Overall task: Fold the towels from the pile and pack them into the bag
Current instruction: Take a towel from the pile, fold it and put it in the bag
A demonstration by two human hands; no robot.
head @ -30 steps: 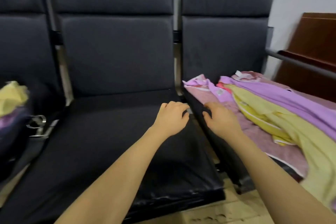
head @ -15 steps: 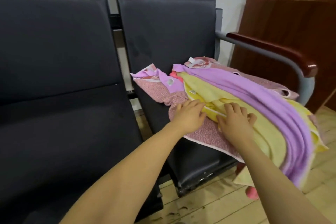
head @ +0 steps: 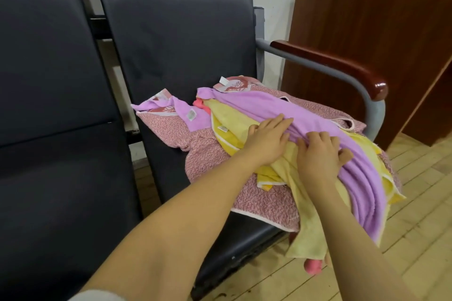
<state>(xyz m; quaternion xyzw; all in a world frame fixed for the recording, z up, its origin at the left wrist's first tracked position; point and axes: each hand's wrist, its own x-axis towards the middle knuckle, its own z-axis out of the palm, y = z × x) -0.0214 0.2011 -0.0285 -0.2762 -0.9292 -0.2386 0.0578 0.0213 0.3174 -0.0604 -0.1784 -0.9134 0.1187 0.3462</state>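
A loose pile of towels lies on the right-hand seat. A purple towel [head: 318, 115] runs across the top, over a yellow towel [head: 232, 129] and a pink patterned towel [head: 208, 156] at the bottom. My left hand [head: 266, 140] lies on the yellow towel with its fingers stretched onto the purple towel's near edge. Just to its right, my right hand [head: 318, 156] grips a fold of the purple towel, fingers curled into it and thumb on the far side. The bag is out of view.
The pile's seat [head: 176, 39] has a grey armrest with a dark wooden cap [head: 342, 63] on its right. A bare dark seat [head: 49, 178] is to the left. A brown wooden panel [head: 379, 32] leans on the wall, above a plank floor [head: 415, 227].
The view swung right, away from the bag on the left seat. Both hands moved from the seat gap onto the pile, then further up to the purple towel, which my right hand now grips.
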